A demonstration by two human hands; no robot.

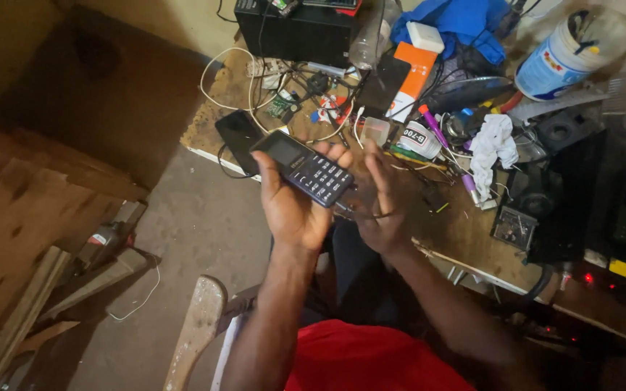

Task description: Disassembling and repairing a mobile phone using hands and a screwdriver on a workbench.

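Above a cluttered workbench, the left hand cradles a dark keypad phone on loosely curled fingers, screen end far-left, keypad near-right, while the right hand, apparently empty, hovers open beside it.

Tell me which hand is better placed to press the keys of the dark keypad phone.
Probably the right hand: it is open and empty beside the dark rectangular keypad phone. The left hand already cradles the phone from below, keys facing up.
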